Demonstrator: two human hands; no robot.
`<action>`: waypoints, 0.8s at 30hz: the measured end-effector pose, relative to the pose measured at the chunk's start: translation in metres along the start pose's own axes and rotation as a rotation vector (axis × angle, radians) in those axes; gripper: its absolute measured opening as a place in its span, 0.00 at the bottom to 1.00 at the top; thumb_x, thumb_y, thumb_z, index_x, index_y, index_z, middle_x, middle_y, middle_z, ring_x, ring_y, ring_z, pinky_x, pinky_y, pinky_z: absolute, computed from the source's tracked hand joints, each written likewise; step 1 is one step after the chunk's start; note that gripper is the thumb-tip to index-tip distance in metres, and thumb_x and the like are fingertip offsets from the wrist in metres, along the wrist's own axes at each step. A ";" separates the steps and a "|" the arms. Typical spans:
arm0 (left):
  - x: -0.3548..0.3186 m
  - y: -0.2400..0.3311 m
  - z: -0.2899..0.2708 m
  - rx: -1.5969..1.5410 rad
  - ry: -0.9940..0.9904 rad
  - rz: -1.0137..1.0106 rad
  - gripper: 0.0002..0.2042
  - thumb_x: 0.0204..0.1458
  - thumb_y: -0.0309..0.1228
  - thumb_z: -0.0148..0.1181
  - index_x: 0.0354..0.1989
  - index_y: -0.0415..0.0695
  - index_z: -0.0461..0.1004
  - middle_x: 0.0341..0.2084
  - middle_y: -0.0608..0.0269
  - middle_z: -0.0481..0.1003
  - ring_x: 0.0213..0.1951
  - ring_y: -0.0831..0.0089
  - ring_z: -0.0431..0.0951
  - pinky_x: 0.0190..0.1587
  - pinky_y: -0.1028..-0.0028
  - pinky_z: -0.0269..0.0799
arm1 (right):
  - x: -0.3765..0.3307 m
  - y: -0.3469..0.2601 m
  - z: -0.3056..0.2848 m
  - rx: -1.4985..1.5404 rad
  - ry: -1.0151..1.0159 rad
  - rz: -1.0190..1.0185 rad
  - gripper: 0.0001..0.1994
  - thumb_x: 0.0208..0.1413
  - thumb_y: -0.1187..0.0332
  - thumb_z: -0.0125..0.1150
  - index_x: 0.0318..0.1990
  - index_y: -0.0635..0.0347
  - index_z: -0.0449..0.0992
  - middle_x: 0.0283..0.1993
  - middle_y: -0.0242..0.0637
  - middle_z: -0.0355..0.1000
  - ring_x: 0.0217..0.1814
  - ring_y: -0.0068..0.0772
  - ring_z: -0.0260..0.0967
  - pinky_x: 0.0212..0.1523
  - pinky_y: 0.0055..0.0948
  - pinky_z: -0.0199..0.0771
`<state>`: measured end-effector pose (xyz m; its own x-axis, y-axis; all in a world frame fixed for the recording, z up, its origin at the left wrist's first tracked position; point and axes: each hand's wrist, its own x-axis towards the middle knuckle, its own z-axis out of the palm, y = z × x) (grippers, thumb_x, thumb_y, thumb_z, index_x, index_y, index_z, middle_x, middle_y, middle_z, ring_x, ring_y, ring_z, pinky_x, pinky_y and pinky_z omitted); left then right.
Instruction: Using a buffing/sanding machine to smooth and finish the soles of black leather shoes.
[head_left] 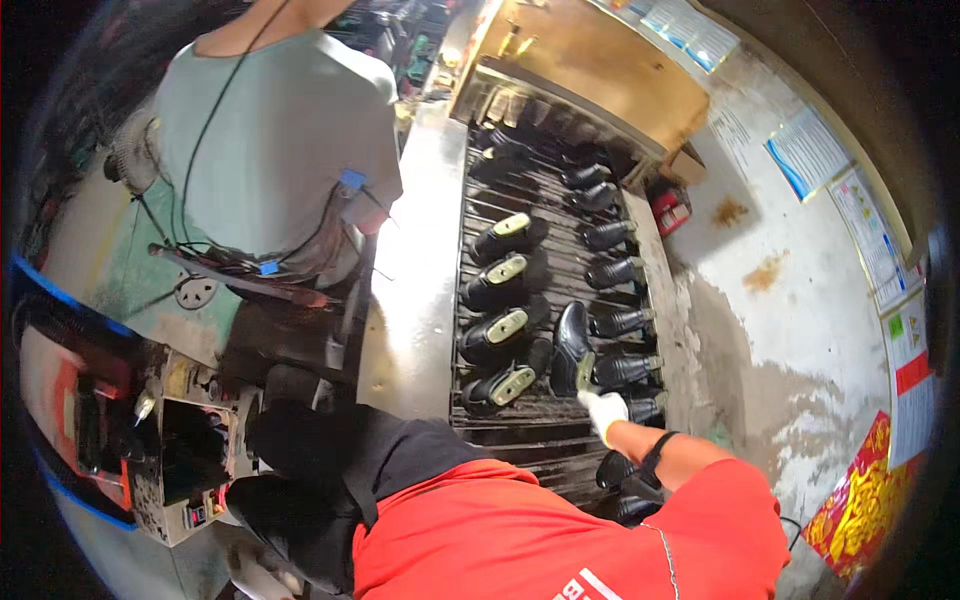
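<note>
My right hand, in a white glove with a black band on the forearm, reaches over a slatted rack. Its fingers are closed at the pale green heel end of a black leather shoe, whose toe points away from me. Left of that shoe lies a column of black shoes with pale green pieces showing on top. Close on the right is another column of black shoes, lying toe inward. My left hand is out of view.
A smooth metal ledge runs along the rack's left side. Beyond it stands a person in a light shirt among cables. A brown board closes the far end. A stained wall with posters stands right; a box-like stand is lower left.
</note>
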<state>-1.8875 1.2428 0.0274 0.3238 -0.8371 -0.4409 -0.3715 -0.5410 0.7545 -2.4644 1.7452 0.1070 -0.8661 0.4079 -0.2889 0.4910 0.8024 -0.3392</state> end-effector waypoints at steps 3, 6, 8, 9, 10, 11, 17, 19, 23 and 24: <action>0.026 0.023 0.010 0.030 -0.083 0.109 0.14 0.71 0.40 0.59 0.36 0.43 0.79 0.19 0.70 0.71 0.15 0.79 0.64 0.19 0.71 0.53 | -0.003 -0.025 -0.007 -0.187 0.093 -0.004 0.53 0.46 0.39 0.84 0.72 0.71 0.72 0.70 0.65 0.76 0.70 0.63 0.77 0.69 0.51 0.77; -0.012 0.081 0.023 -0.056 -0.044 0.192 0.15 0.73 0.40 0.59 0.34 0.44 0.77 0.19 0.70 0.71 0.15 0.79 0.64 0.19 0.70 0.53 | 0.030 -0.045 0.024 -0.129 0.066 0.098 0.57 0.39 0.39 0.88 0.72 0.71 0.72 0.71 0.64 0.75 0.75 0.63 0.73 0.72 0.51 0.75; -0.012 0.074 0.016 -0.104 0.054 0.179 0.14 0.73 0.39 0.59 0.35 0.44 0.78 0.20 0.68 0.72 0.15 0.79 0.63 0.19 0.70 0.53 | 0.063 -0.064 0.051 -0.110 0.019 0.140 0.55 0.38 0.43 0.90 0.71 0.69 0.73 0.70 0.61 0.77 0.74 0.60 0.75 0.73 0.49 0.76; -0.006 0.057 -0.004 -0.114 0.100 0.169 0.14 0.73 0.39 0.59 0.35 0.44 0.78 0.20 0.68 0.72 0.15 0.79 0.63 0.19 0.70 0.53 | 0.080 -0.070 0.074 -0.092 -0.110 0.091 0.55 0.37 0.44 0.91 0.71 0.69 0.74 0.70 0.60 0.77 0.73 0.59 0.76 0.73 0.49 0.76; -0.001 0.056 -0.003 -0.081 0.015 0.136 0.14 0.72 0.39 0.60 0.35 0.44 0.79 0.21 0.68 0.73 0.15 0.78 0.64 0.18 0.70 0.54 | 0.070 -0.066 0.075 -0.107 0.028 0.174 0.54 0.36 0.48 0.92 0.70 0.69 0.74 0.69 0.60 0.78 0.72 0.60 0.77 0.72 0.48 0.77; 0.004 0.054 0.002 -0.047 -0.071 0.103 0.13 0.72 0.39 0.60 0.35 0.45 0.79 0.21 0.67 0.73 0.16 0.78 0.65 0.18 0.71 0.54 | 0.081 -0.054 0.077 -0.100 0.068 0.169 0.54 0.35 0.49 0.93 0.70 0.69 0.74 0.69 0.60 0.78 0.70 0.60 0.78 0.71 0.48 0.76; 0.055 -0.009 0.002 -0.068 0.030 0.123 0.09 0.69 0.36 0.60 0.41 0.46 0.81 0.24 0.66 0.78 0.16 0.78 0.67 0.17 0.71 0.55 | 0.128 -0.063 0.069 -0.086 -0.047 0.089 0.47 0.34 0.52 0.92 0.63 0.68 0.79 0.62 0.59 0.82 0.64 0.58 0.82 0.65 0.49 0.81; 0.089 -0.018 -0.009 -0.018 -0.018 0.183 0.09 0.69 0.36 0.60 0.44 0.45 0.82 0.24 0.66 0.78 0.16 0.78 0.68 0.17 0.71 0.55 | 0.122 -0.094 0.043 -0.193 0.048 -0.042 0.42 0.34 0.52 0.92 0.56 0.66 0.82 0.57 0.57 0.85 0.59 0.58 0.84 0.60 0.48 0.84; 0.093 0.026 0.019 -0.060 0.063 0.248 0.10 0.69 0.36 0.60 0.46 0.42 0.81 0.24 0.66 0.76 0.14 0.78 0.65 0.17 0.70 0.53 | 0.159 -0.096 0.033 -0.275 0.235 -0.182 0.36 0.42 0.49 0.87 0.55 0.63 0.81 0.56 0.54 0.84 0.60 0.58 0.83 0.61 0.50 0.84; 0.098 0.027 0.014 -0.059 0.029 0.253 0.11 0.69 0.36 0.59 0.46 0.41 0.81 0.23 0.66 0.75 0.14 0.78 0.64 0.17 0.69 0.52 | 0.160 -0.103 0.042 -0.289 0.182 -0.128 0.36 0.44 0.48 0.85 0.56 0.62 0.80 0.59 0.53 0.83 0.63 0.57 0.82 0.63 0.49 0.83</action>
<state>-1.8783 1.1456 -0.0025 0.2520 -0.9420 -0.2214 -0.3926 -0.3087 0.8664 -2.6495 1.7097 0.0585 -0.9341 0.3462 -0.0871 0.3534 0.9313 -0.0879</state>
